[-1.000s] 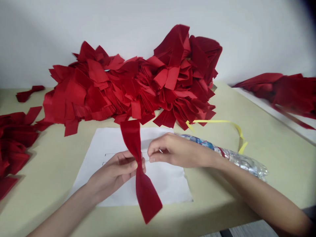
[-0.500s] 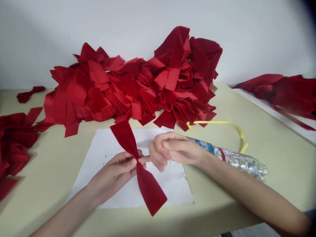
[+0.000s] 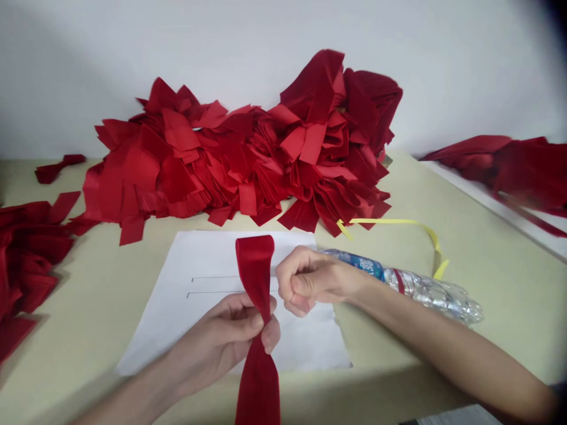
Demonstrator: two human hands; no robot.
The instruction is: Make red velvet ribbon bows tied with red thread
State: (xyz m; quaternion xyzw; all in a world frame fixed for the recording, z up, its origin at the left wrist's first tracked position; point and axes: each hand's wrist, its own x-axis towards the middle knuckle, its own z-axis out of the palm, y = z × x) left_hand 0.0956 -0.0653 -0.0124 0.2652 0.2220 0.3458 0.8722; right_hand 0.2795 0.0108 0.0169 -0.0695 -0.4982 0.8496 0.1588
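A strip of red velvet ribbon [image 3: 257,378] is gathered at its middle, where my left hand [image 3: 234,330] pinches it between thumb and fingers. Its upper end curls over above the paper and its lower end runs out of view at the bottom. Just to the right, my right hand [image 3: 305,283] is closed in a fist, apart from the ribbon; what it holds, if anything, is hidden. Beneath both hands lies a white sheet of paper [image 3: 163,330] with thin printed lines.
A big heap of red ribbon pieces [image 3: 212,165] lies against the wall. More red pieces sit at the left [image 3: 26,254] and on a white board at the right [image 3: 527,171]. Beside my right forearm lies a foil-like silvery wrapped bundle [image 3: 434,295] with a yellow strip [image 3: 398,221] behind it.
My left hand has moved right and slightly down, and the ribbon has turned from slanted to nearly upright. My right hand has drawn a little away from the ribbon's pinched middle.
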